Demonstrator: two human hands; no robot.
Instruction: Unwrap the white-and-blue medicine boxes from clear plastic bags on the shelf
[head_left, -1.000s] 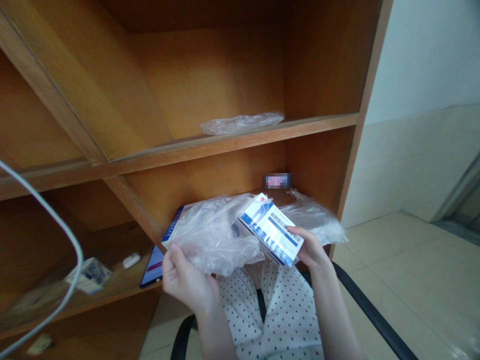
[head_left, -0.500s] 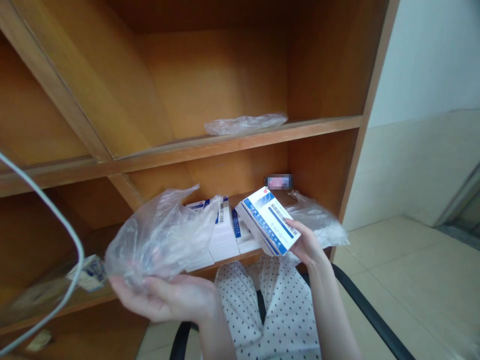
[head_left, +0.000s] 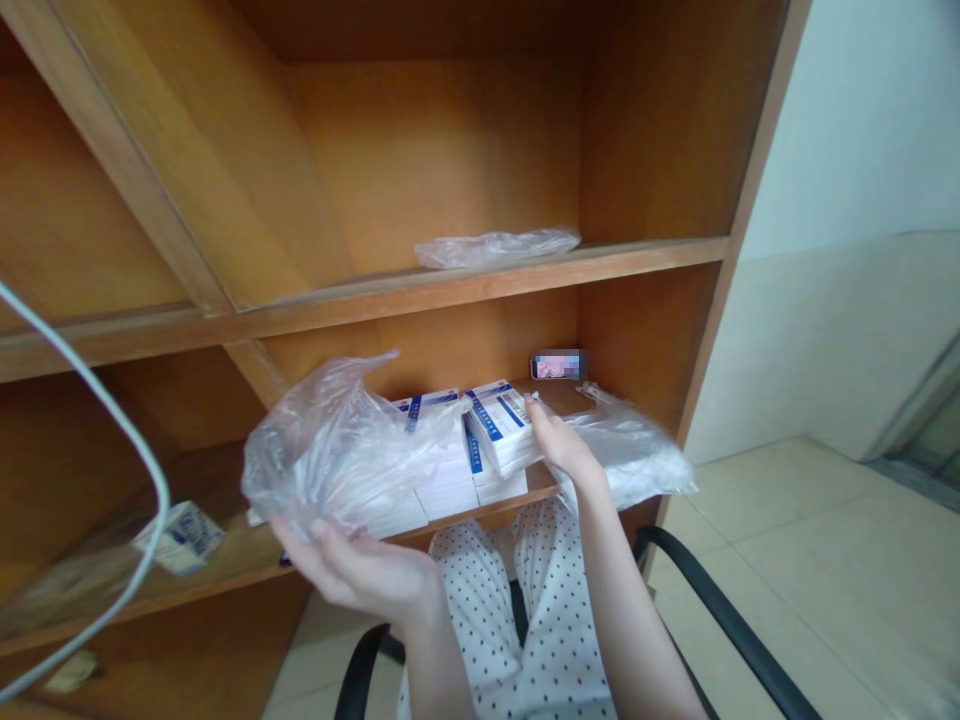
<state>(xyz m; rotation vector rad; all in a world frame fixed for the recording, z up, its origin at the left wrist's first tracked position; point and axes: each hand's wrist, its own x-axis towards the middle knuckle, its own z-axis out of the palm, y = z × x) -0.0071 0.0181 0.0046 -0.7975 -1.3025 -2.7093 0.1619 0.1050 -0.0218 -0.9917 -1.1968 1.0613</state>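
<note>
My left hand [head_left: 375, 575] is palm up at the front of the lower shelf, its fingers curled against a clear plastic bag [head_left: 315, 450] that puffs up above it. My right hand [head_left: 566, 445] grips the right side of a stack of blue-and-white medicine boxes [head_left: 499, 425], thumb on top. That stack rests on or just over other white boxes [head_left: 442, 475] standing in rows on the shelf; I cannot tell whether it touches them. The left bag partly hides the rows.
A second filled plastic bag [head_left: 630, 455] lies right of my right hand, with a phone [head_left: 559, 364] behind it. A crumpled bag [head_left: 495, 248] lies on the upper shelf. At left are a loose box [head_left: 180, 538] and a white cable [head_left: 124, 430]. Black chair arms [head_left: 727, 620] flank my legs.
My right hand has moved the stack left and down onto or close over the box rows, turning it flatter. My left hand and its bag have shifted slightly right.
</note>
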